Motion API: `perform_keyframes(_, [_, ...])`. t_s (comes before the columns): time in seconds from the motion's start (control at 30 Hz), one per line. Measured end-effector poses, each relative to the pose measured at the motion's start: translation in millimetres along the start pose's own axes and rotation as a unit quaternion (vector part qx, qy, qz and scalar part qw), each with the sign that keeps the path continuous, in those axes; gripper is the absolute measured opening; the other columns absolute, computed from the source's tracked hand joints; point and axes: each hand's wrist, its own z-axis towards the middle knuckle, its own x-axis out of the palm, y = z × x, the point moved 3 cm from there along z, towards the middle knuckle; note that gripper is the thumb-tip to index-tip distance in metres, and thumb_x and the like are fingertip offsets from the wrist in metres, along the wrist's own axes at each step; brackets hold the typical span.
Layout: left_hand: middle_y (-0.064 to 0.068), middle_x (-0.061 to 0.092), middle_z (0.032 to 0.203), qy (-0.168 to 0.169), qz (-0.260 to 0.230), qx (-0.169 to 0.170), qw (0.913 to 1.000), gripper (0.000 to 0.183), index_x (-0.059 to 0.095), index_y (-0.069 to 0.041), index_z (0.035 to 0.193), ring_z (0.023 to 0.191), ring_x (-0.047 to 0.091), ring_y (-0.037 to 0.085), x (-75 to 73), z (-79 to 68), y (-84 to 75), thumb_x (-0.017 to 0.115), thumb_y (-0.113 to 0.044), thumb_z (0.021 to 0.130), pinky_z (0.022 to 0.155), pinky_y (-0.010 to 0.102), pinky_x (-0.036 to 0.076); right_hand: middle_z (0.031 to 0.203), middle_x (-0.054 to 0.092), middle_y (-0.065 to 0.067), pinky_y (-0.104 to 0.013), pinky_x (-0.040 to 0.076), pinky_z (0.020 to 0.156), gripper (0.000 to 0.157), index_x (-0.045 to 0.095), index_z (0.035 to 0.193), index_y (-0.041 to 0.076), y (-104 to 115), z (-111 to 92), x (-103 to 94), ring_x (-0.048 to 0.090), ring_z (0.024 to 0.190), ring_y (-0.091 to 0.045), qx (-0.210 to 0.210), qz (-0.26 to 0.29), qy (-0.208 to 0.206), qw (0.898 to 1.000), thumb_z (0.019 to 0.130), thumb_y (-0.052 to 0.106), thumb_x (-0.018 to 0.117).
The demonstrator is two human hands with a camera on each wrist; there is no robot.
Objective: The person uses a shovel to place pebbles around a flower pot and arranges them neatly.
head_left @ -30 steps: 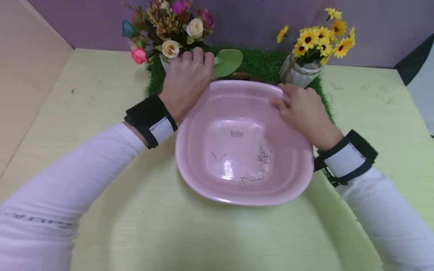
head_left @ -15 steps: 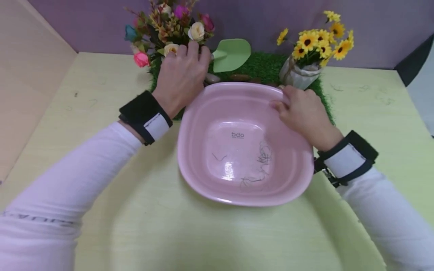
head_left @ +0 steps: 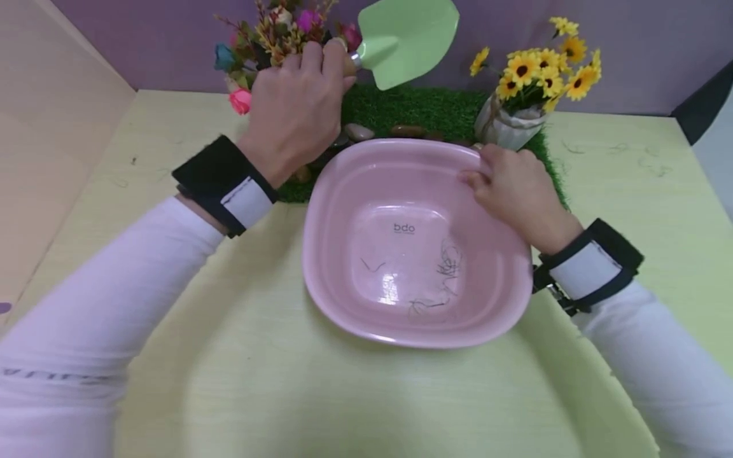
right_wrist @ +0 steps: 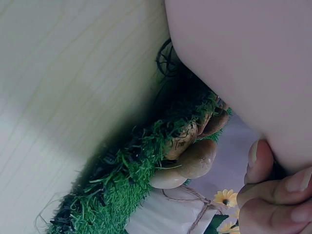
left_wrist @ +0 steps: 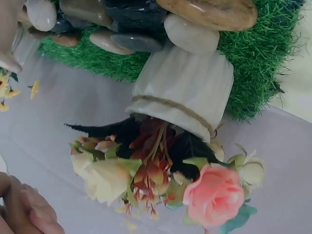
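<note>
My left hand (head_left: 298,108) grips the handle of a garden trowel with a pale green blade (head_left: 409,41), raised above the grass mat in front of the wall. Only the metal collar and a bit of the handle show past the fingers. My right hand (head_left: 518,191) holds the far right rim of a pink basin (head_left: 395,331), thumb inside the rim. In the right wrist view, its fingers (right_wrist: 278,204) curl under the rim. A few dark thin strands (head_left: 446,264) lie on the basin's bottom, near a printed "bdo".
Behind the basin lies a green grass mat (head_left: 389,105) with several stones (head_left: 359,132). A white pot (left_wrist: 183,90) of mixed flowers stands at its left, partly behind my left hand. Another white pot (head_left: 506,124) with yellow flowers stands at its right. Loose strands lie on the table (head_left: 343,401).
The trowel has risen from just behind the basin to in front of the wall, its blade tilting upward, as my left hand moved up and left. My right hand keeps its hold on the basin.
</note>
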Motion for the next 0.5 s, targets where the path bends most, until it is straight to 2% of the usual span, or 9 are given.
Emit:
perform_keyframes(0.1, [0.017, 0.054, 0.077, 0.005, -0.014, -0.006, 0.9999, 0.054, 0.05, 0.005, 0.111, 0.054, 0.052, 0.033, -6.6, -1.8, 6.2, 0.014, -0.035, 0.109, 0.045, 0.043, 0.043, 0.061, 0.049, -0.012, -0.033, 0.037, 0.045, 0.033, 0.052, 0.081, 0.003, 1, 0, 0.3, 0.051, 0.05, -0.026, 0.0, 0.001, 0.001, 1.0, 0.098, 0.03, 0.06])
perform_keyframes(0.23, [0.02, 0.056, 0.076, -0.014, -0.037, -0.023, 0.999, 0.055, 0.051, 0.006, 0.111, 0.053, 0.053, 0.038, -18.0, -4.1, 22.6, 0.018, -0.038, 0.108, 0.046, 0.048, 0.044, 0.06, 0.047, -0.011, -0.032, 0.036, 0.045, 0.034, 0.051, 0.081, 0.003, 1, 1, 1.4, 0.05, 0.05, -0.025, 0.0, 0.003, 0.004, 1.0, 0.098, 0.031, 0.059])
perform_keyframes(0.3, [0.02, 0.055, 0.076, -0.03, -0.046, -0.038, 0.9978, 0.057, 0.05, 0.006, 0.119, 0.053, 0.052, 0.04, -23.4, -4.8, 33.5, 0.019, -0.04, 0.108, 0.047, 0.049, 0.043, 0.059, 0.046, -0.011, -0.033, 0.036, 0.045, 0.035, 0.05, 0.079, 0.004, 1, 1, 1.2, 0.05, 0.05, -0.026, 0.001, 0.002, 0.002, 1.0, 0.098, 0.031, 0.059])
perform_keyframes(0.37, [0.017, 0.052, 0.074, -0.038, -0.053, -0.053, 0.9964, 0.057, 0.05, 0.005, 0.124, 0.054, 0.049, 0.037, -27.1, -5.3, 44.4, 0.019, -0.041, 0.108, 0.048, 0.046, 0.036, 0.059, 0.046, -0.011, -0.033, 0.035, 0.045, 0.035, 0.05, 0.079, 0.004, 0, 1, 1.1, 0.05, 0.05, -0.026, 0.001, 0.004, 0.002, 1.0, 0.098, 0.032, 0.059])
perform_keyframes(0.5, [0.012, 0.044, 0.071, -0.032, -0.056, -0.097, 0.9933, 0.059, 0.045, 0.002, 0.136, 0.059, 0.048, 0.039, -30.7, -8.1, 63.8, 0.018, -0.043, 0.107, 0.051, 0.045, 0.031, 0.059, 0.047, -0.011, -0.033, 0.036, 0.045, 0.035, 0.05, 0.08, 0.004, -1, 1, 0.5, 0.051, 0.05, -0.026, 0.002, 0.004, 0.001, 1.0, 0.098, 0.033, 0.059])
